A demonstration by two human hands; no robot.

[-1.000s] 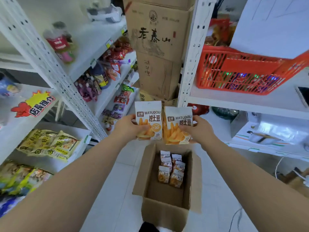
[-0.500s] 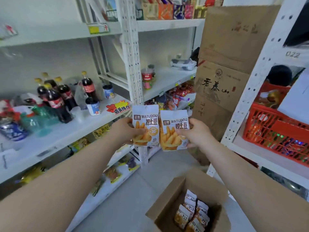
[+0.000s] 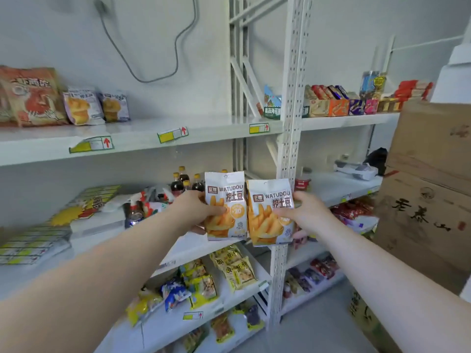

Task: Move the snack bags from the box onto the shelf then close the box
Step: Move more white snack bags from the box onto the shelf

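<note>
- While both arms are stretching forward, the left hand [image 3: 193,212] is pinching the left bag [image 3: 225,207] at its left edge, thumb on the front.
- The right hand [image 3: 305,215] is pinching the right bag [image 3: 270,215] at its right edge.
- Both bags are hanging upright in the air, edges touching, before the shelf post [image 3: 290,138].

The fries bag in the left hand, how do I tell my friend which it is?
Find the tall white post with holes. The right hand holds one fries bag in front of it. Yours, the left bag in the left hand, sits higher and shows a round 20 badge.
</note>
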